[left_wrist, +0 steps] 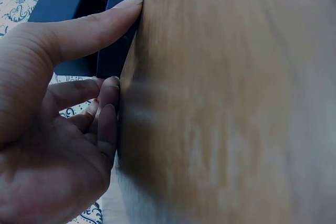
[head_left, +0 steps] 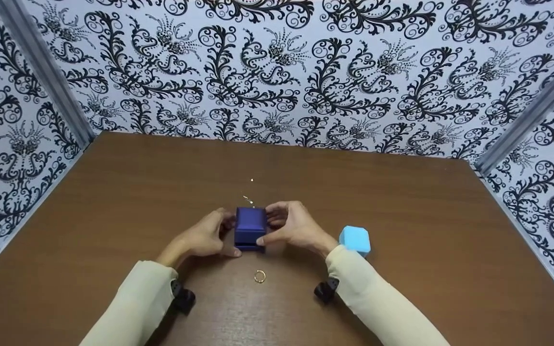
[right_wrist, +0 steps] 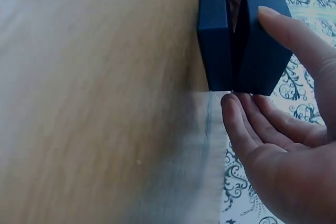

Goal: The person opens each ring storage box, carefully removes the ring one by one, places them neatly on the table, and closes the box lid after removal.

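A dark blue ring box [head_left: 251,226] stands on the table between both hands. In the right wrist view a narrow gap shows between its lid [right_wrist: 265,40] and its base [right_wrist: 215,40]. My left hand [head_left: 206,235] grips the base from the left, thumb along its front edge and fingertips behind. My right hand [head_left: 296,226] pinches the lid, its thumb on the front face and its other fingers at the rear. The box's inside is hidden. A gold ring [head_left: 259,276] lies on the table in front of the box.
A light blue box [head_left: 355,239] sits beside the right wrist. Behind the dark blue box lie a small shiny piece of jewellery [head_left: 248,199] and a tiny bright bit [head_left: 252,180]. Patterned walls [head_left: 277,72] border the brown table [head_left: 161,163].
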Motion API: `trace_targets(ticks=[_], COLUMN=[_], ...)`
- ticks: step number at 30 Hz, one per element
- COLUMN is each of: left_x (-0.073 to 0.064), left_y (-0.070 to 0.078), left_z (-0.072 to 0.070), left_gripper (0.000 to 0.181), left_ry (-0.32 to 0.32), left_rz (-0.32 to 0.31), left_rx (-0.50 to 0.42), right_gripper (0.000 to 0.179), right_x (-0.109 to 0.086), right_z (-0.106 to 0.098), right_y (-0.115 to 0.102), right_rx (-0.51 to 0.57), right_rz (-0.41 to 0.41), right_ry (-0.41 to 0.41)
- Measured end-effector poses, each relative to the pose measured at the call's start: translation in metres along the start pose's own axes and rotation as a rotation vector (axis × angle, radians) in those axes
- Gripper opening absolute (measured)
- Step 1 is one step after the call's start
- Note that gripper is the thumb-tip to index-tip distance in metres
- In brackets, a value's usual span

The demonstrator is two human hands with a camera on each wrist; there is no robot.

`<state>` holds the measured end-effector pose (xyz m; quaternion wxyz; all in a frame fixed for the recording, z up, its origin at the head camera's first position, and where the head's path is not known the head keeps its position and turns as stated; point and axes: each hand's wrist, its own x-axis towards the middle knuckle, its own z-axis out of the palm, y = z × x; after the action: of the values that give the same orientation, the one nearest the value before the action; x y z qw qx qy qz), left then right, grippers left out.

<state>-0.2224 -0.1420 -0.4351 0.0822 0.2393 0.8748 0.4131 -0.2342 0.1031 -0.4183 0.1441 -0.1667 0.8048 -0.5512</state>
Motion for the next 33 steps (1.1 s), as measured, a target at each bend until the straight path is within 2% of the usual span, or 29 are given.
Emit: trace_targets(ticks=[6, 14, 23, 28, 33], left_x=[0.002, 0.003, 0.0, -0.001, -0.003], left_y=[0.002, 0.002, 0.003, 0.001, 0.001], left_z=[0.001, 0.001, 0.0, -0.002, -0.004], left_gripper=[0.056, 0.06, 0.076, 0.078, 0.08], left_ry=[-0.005, -0.014, 0.009, -0.015, -0.024], left_rz=[-0.013, -0.019, -0.034, -0.038, -0.038], left_rx=[-0.012, -0.004, -0.05, -0.075, -0.088], right_gripper=[0.072, 0.077, 0.077, 0.072, 0.068], right_x=[-0.006, -0.011, -0.025, -0.04, -0.058], right_z=[0.004, 0.004, -0.01, -0.027, -0.048], right_y=[-0.005, -0.006, -0.009, -0.009, -0.005], right_rx=[-0.139, -0.247, -0.223, -0.16, -0.152], right_rz=[-0.025, -0.06, -0.128, -0.189, -0.234], right_ry=[0.042, 0.054, 0.074, 0.094, 0.132])
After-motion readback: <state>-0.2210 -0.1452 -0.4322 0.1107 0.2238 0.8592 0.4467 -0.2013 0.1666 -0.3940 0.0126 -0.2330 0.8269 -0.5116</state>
